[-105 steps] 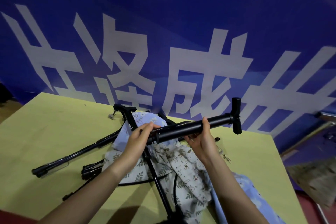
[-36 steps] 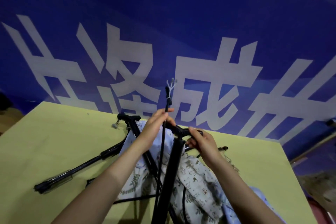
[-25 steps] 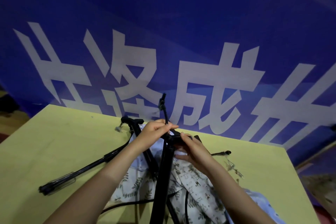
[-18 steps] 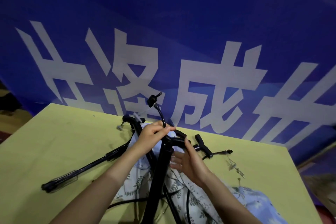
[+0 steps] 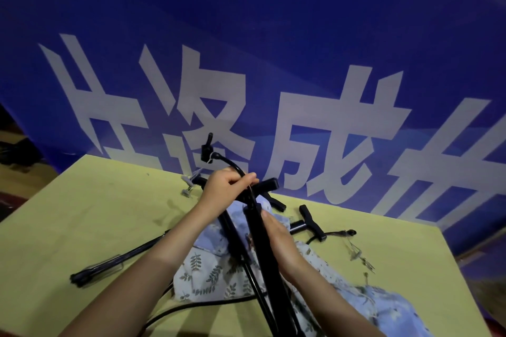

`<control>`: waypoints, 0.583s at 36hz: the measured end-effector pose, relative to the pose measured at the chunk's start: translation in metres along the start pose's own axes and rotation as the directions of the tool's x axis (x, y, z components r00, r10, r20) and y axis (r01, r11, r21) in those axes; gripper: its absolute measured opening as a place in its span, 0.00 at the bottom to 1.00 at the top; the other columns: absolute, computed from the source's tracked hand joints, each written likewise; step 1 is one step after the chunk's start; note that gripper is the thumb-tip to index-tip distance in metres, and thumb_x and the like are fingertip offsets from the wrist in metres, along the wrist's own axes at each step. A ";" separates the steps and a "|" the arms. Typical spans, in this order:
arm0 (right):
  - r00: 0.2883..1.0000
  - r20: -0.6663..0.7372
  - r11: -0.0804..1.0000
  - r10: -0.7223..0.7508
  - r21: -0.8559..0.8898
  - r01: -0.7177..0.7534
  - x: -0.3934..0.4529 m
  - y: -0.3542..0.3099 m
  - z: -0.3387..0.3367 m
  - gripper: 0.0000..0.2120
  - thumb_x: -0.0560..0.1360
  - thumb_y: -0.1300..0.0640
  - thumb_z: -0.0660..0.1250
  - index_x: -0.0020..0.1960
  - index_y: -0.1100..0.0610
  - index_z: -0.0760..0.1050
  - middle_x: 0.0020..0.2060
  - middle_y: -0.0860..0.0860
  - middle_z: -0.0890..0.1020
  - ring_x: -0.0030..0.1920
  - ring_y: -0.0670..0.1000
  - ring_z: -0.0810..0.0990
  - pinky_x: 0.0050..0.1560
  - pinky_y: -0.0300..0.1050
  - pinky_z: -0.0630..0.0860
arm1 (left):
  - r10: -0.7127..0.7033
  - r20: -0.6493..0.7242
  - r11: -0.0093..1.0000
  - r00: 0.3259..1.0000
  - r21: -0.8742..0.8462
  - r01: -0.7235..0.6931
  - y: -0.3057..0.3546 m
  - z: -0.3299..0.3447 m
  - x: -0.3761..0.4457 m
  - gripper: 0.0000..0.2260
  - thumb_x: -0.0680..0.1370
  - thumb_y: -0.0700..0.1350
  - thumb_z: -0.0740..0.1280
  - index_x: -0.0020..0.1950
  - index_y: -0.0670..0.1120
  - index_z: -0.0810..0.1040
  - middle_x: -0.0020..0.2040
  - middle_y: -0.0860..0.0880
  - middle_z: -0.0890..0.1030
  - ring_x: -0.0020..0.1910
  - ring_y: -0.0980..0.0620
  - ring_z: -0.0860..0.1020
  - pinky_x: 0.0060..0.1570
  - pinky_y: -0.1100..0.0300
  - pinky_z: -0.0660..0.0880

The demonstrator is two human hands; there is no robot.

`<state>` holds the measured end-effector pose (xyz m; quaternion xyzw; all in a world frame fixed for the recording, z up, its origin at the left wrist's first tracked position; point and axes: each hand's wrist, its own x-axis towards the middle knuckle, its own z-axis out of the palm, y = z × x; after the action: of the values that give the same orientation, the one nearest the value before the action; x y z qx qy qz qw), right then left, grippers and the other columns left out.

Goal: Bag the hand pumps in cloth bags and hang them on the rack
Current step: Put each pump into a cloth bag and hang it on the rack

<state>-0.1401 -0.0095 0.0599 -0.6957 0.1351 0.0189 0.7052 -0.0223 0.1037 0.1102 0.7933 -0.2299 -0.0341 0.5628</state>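
Hand pump (image 5: 269, 262), black and held nearly upright over the yellow-green table (image 5: 90, 221), runs from the bottom edge of the view up to its T-handle (image 5: 267, 185) near the middle. At the top, the left hand (image 5: 226, 190) is curled around the handle's left end and pinches the pump's thin black hose (image 5: 232, 165) against it; the hose arcs up and to the left above the knuckles and ends in a small nozzle head (image 5: 206, 149) seen against the banner. Lower down, the right hand (image 5: 279, 243) lies along the right side of the barrel with its fingers fairly straight and pressed to the tube; whether the thumb wraps round behind is hidden, so the hold there looks more like a steadying touch than a firm grasp. Under both forearms a heap of cloth bags (image 5: 216, 273) lies on the table, pale blue with leaf and small printed patterns, spreading toward the lower right corner. A second pump (image 5: 115, 261) lies flat to the left, pointing down-left, well apart from the held one. Another T-handle (image 5: 312, 223) rests on the table just right of the heap, with a few small metal clips (image 5: 358, 252) scattered beyond it. Behind the table hangs a blue banner (image 5: 273, 35) with large white characters.
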 end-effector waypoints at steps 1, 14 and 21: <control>1.000 0.004 1.000 0.003 -0.007 -0.003 0.000 0.002 0.000 0.15 0.76 0.35 0.59 0.51 0.41 0.79 0.38 0.43 0.81 0.42 0.47 0.79 0.54 0.50 0.77 | -0.009 0.009 1.000 1.000 0.005 0.009 -0.001 0.000 -0.001 0.16 0.76 0.49 0.69 0.40 0.35 0.84 0.37 0.60 0.82 0.42 0.47 0.80 0.44 0.55 0.75; 0.988 -0.053 0.981 0.143 -0.122 -0.148 0.002 0.009 -0.008 0.20 0.75 0.33 0.56 0.46 0.44 0.80 0.44 0.47 0.83 0.45 0.47 0.80 0.49 0.45 0.75 | -0.021 0.039 0.995 0.999 -0.095 0.024 -0.009 0.003 -0.012 0.10 0.80 0.42 0.64 0.47 0.46 0.85 0.46 0.47 0.84 0.45 0.62 0.79 0.47 0.73 0.70; 0.988 -0.038 0.989 0.146 -0.025 -0.147 -0.001 0.009 -0.014 0.20 0.79 0.39 0.53 0.50 0.45 0.81 0.40 0.46 0.82 0.43 0.47 0.79 0.50 0.46 0.72 | -0.089 0.156 0.993 0.984 -0.058 0.099 -0.006 0.004 -0.010 0.11 0.81 0.45 0.62 0.51 0.47 0.84 0.46 0.50 0.80 0.46 0.66 0.78 0.47 0.78 0.67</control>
<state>-0.1449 -0.0232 0.0514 -0.6940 0.1986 0.0600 0.6894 -0.0301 0.1060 0.1012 0.7793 -0.2333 -0.1291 0.5670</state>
